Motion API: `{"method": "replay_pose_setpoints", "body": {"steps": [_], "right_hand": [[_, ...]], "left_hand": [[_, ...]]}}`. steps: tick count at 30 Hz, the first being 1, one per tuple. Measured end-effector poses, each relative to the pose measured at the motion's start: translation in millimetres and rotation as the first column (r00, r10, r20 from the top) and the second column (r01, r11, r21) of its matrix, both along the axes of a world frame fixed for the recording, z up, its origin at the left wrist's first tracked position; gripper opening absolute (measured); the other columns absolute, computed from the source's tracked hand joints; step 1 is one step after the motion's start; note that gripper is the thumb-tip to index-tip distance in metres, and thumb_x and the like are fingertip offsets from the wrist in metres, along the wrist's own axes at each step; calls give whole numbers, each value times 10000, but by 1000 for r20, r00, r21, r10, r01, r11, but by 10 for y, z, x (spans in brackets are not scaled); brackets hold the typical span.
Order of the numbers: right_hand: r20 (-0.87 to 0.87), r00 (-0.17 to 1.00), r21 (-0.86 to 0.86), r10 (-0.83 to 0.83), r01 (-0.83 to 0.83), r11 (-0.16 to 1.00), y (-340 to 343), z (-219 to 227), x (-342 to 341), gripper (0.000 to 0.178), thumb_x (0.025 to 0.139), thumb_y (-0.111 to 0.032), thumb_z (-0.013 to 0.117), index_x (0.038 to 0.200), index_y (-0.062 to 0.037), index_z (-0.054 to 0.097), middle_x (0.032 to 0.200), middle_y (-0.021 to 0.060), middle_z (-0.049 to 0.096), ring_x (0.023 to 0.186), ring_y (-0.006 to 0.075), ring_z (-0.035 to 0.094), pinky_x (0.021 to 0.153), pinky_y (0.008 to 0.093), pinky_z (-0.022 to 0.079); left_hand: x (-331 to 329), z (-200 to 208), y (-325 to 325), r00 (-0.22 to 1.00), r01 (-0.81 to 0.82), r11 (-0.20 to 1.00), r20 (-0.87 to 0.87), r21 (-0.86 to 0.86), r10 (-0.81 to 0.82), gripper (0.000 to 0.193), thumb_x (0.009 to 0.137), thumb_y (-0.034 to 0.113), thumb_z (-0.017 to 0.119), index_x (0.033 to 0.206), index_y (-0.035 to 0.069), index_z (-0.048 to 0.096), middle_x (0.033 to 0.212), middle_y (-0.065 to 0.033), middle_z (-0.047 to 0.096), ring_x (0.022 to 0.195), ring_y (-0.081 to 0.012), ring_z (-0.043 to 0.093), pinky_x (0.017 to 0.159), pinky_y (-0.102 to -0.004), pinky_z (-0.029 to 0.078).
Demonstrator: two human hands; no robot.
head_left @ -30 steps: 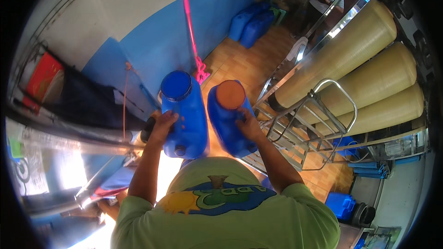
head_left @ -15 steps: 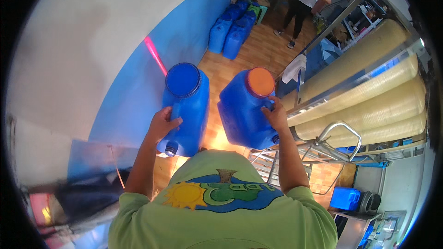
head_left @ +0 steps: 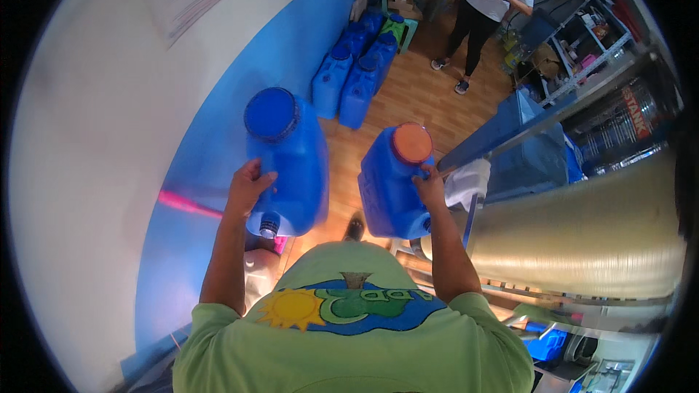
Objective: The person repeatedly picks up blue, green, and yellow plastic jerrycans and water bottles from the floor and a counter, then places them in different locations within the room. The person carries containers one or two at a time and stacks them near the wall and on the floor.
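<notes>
Two large blue plastic jugs hang from my hands, one on each side. My left hand is closed round the handle of the blue-capped jug, whose small spout with a pale cap faces my body. In my right hand, the fingers wrap the handle of the orange-capped jug. The orange cap is narrower than the blue cap. Between the jugs there is a gap showing floor and one of my shoes.
Several blue jugs stand ahead along the blue-and-white wall. A person stands farther ahead, holding something dark. On the right runs a rack with a long wrapped yellowish roll and a white cloth. A pink stick leans at left.
I have moved forward with both jugs; the standing jugs ahead look nearer. The pink stick and the rack have slid back past me. Both hands keep their grips.
</notes>
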State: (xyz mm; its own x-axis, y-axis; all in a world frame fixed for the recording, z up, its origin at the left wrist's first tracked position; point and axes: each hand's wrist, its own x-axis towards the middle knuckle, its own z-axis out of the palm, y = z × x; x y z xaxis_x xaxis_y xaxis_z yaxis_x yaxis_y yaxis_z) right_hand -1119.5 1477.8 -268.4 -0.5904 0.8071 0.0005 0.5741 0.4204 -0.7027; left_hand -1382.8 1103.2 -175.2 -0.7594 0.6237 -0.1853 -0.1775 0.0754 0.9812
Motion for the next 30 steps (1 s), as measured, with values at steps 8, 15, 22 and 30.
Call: {"method": "replay_pose_setpoints", "body": {"steps": [8,15,22,30], "right_hand": [[88,996,118,19,-30,993,1981,55,-1172,498,741,-298,757,1092,30,626,977,230,677,908,379,658,820,457,505],[344,938,-123,-47,95,988,3631,-187,-1883,549,756,-424,722,1046,39,663,933,223,695,875,376,672,820,456,507],[368,907,55,-206,199,978,5088,-70,-1920,506,776,-432,695,1017,12,676,968,233,689,924,381,661,820,449,499],[357,928,24,-104,102,995,7143,-338,-2428,482,767,-415,727,959,23,668,905,247,679,860,383,660,766,452,497]], "left_hand": [[-923,-21,1270,977,-203,979,72,17,202,343,845,55,684,1166,-6,580,925,-58,659,699,-110,616,635,-251,519],[-2119,-187,2760,985,-164,986,52,9,163,326,848,66,679,1152,-2,585,911,-45,652,702,-112,606,634,-258,513],[-3063,-130,4359,987,-101,995,120,-17,102,245,887,158,643,1097,39,600,920,-46,650,742,-130,611,672,-281,510],[-3730,-330,6506,936,-336,927,166,165,310,261,905,246,651,1077,56,599,910,-47,661,721,-145,618,676,-302,515]]}}
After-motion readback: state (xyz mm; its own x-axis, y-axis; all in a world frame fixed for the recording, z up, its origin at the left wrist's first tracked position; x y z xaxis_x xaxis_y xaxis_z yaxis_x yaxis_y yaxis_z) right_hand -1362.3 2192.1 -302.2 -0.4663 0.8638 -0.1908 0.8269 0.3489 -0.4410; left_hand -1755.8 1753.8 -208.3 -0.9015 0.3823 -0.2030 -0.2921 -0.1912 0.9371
